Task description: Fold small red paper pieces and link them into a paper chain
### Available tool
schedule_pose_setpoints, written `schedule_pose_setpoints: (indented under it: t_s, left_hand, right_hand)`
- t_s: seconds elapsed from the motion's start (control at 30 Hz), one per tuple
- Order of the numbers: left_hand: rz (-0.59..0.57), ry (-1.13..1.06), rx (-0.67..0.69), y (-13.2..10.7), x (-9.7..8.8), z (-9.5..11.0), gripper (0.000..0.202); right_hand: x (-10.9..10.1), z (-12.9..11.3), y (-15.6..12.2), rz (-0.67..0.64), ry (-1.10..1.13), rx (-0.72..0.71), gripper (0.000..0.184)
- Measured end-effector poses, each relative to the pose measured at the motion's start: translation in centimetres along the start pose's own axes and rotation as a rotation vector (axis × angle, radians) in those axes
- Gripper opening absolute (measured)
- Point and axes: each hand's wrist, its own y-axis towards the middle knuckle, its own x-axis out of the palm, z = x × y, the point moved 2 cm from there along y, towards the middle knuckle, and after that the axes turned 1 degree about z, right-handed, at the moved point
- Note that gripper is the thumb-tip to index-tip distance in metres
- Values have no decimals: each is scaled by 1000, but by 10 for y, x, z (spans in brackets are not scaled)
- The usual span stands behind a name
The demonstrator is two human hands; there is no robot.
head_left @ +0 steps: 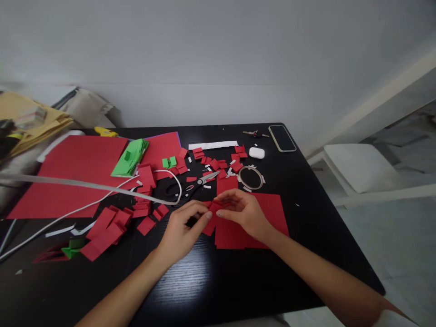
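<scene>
No text, label, brand, number or sign can be read. The small, whitish, block-shaped packet [32, 117] with a pinkish band, on the tan paper stack [56, 119] at the far left, is too blurred to tell whether it bears any print.

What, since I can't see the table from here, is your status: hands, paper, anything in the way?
Left hand, right hand: both pinching red piece. Red sheets below right hand. Possibly in the way: white cord, looped by scissors.
</scene>
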Motion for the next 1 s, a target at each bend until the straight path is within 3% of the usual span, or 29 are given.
schedule_pose_setpoints:
  t_s: [0.13, 0.27, 0.4, 0.73, 0.9, 1.0]
  left_hand:
    - [-45, -43, -1, 1, 1, 2, 21]
    - [-93, -85, -12, 3, 1, 4, 27]
    - [-119, -97, -52, 2, 2, 2, 36]
    - [-102, -136, -103, 0, 5, 1, 35]
    - [-99, -138, -107, -2, 5, 4, 39]
    - [-41, -144, -114, -4, 4, 1, 32]
  right_hand:
    - [-2, -3, 1, -7, 19, 24, 34]
    - [-3, -6, -1, -15, -12, -6, 13]
    - [-3, -5, -2, -47, -28, -44, 20]
    - [2, -6, -4, -23, -255, -154, 19]
    - [2, -5, -5, -29, -306, -237, 14]
    - [2, -5, -5, -34, -279, -221, 12]
